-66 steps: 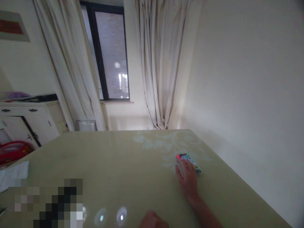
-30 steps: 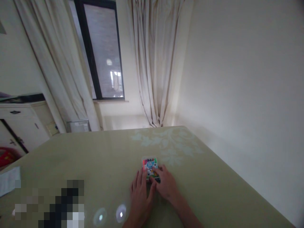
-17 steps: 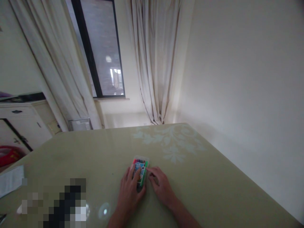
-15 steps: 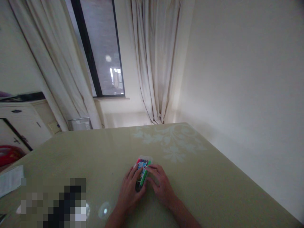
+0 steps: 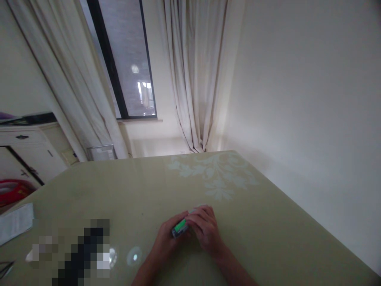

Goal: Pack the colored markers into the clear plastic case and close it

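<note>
A glossy olive-beige table (image 5: 274,238) spreads across the scene, with a pale floral pattern (image 5: 218,190) on its far right part. A white sheet (image 5: 16,223), paper or cloth, lies along the left edge. Near left, a black object (image 5: 81,250) is pixelated beyond identifying, with round light reflections (image 5: 135,257) shining on the tabletop just to its right. A small dark speck (image 5: 142,214) marks the middle.
</note>
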The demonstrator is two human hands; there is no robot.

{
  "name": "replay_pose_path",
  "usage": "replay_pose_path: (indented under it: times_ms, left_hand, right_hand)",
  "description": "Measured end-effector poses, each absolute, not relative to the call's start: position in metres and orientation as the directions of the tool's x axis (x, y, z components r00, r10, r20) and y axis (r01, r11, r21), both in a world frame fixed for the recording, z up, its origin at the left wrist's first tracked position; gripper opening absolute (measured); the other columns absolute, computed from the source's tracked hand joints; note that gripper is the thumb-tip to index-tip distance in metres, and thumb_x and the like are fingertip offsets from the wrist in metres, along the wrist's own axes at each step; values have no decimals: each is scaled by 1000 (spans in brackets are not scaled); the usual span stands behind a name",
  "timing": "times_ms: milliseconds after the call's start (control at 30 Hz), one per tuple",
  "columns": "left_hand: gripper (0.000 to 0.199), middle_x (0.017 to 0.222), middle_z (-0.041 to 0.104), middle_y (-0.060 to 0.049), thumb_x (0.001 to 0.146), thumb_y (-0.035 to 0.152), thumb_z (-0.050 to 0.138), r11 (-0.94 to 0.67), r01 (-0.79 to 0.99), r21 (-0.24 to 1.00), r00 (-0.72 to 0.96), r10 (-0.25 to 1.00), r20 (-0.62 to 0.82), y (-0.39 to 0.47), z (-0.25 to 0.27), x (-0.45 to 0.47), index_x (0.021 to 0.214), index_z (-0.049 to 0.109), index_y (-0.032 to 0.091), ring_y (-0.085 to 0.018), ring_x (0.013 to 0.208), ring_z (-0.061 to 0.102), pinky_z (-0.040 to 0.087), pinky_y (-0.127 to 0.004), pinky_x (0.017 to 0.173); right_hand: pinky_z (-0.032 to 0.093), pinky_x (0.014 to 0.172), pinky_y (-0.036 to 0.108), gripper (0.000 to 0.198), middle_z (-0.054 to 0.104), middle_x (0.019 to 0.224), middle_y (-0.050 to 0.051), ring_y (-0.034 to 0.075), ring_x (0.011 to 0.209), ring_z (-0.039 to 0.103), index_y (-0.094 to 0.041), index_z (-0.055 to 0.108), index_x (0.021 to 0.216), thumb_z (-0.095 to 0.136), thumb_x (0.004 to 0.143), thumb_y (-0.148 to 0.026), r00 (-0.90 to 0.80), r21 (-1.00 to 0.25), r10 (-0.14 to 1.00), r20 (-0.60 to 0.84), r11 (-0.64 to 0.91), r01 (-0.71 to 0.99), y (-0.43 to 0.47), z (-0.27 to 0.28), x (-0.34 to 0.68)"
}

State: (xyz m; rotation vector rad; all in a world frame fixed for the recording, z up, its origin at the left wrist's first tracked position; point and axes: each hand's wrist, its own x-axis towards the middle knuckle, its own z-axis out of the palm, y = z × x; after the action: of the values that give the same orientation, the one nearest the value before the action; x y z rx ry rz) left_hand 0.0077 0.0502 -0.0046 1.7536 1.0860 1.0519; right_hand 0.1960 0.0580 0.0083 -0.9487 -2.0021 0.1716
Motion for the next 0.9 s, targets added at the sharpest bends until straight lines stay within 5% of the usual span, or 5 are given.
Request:
replay_pose_path:
  times_ms: [100,367,600,800,900]
  left_hand:
    - [47,133,71,-9,81,43,76,-332,259,907,309,918,248,48,-2,9,124,74,25,-31,123,66,48,-42,110]
    - [51,118,77,-10,85,51,73,-182,143,973,254,957,141,54,0,1,124,73,17,-32,108,71,54,-42,99]
    - [53,119,77,-9,86,55,72,-177,131,975,274,952,136,58,-5,-2,123,73,17,-32,111,70,52,-38,99]
    - [54,118,77,-8,83,56,75,-170,143,975,303,946,120,56,-3,1,124,73,21,-32,111,70,53,-40,99]
    - [58,121,76,-10,83,59,74,-164,125,978,287,950,123,53,-2,3,126,71,20,-32,113,68,52,-42,102]
  right_hand:
    - [48,86,39,30,73,86,4,23,90,62,-28,76,94,52,105,-42,-232,-497,699,676,665,557,58,6,193]
    - [51,103,44,30,70,124,10,24,118,62,-27,70,126,58,102,-39,-19,-686,770,637,578,442,72,16,218]
    - [57,95,40,22,75,110,8,23,106,69,-30,78,112,67,97,-41,-158,-660,729,666,675,330,84,10,231]
    - [56,78,34,22,72,84,4,21,83,67,-26,76,89,65,98,-43,8,-727,775,631,589,353,81,14,225]
    - [54,87,37,22,74,96,7,22,94,67,-26,76,100,64,98,-44,85,-752,792,605,533,388,76,13,218]
